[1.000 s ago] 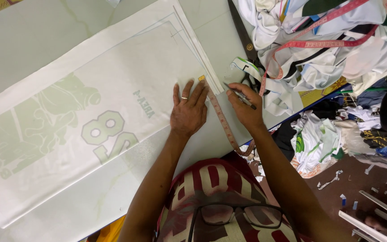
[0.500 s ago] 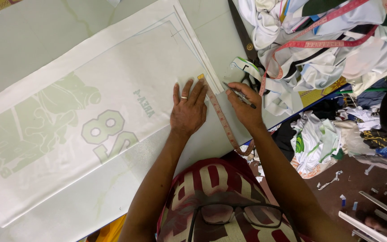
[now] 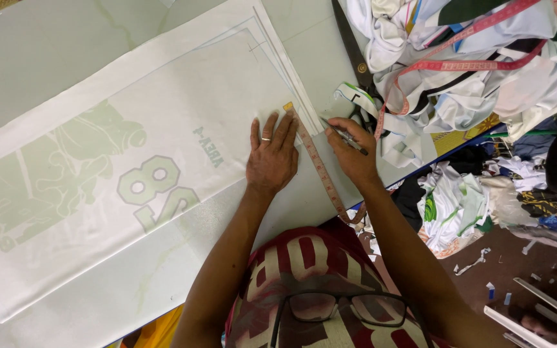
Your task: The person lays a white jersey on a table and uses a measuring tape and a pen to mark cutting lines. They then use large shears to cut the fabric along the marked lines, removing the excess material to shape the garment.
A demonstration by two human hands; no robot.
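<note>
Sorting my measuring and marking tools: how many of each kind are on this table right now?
Tape measures: 2, one under the left hand, one pink on the clothes pile
Pens: 1, in the right hand
Total: 3

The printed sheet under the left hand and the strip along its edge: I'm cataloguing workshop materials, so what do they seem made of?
The printed sheet looks like thin matte fabric or transfer paper, with faint print and stacked edges. The strip looks like a soft, flexible measuring tape, marked and slightly curved, pressed flat by the left hand.
</note>
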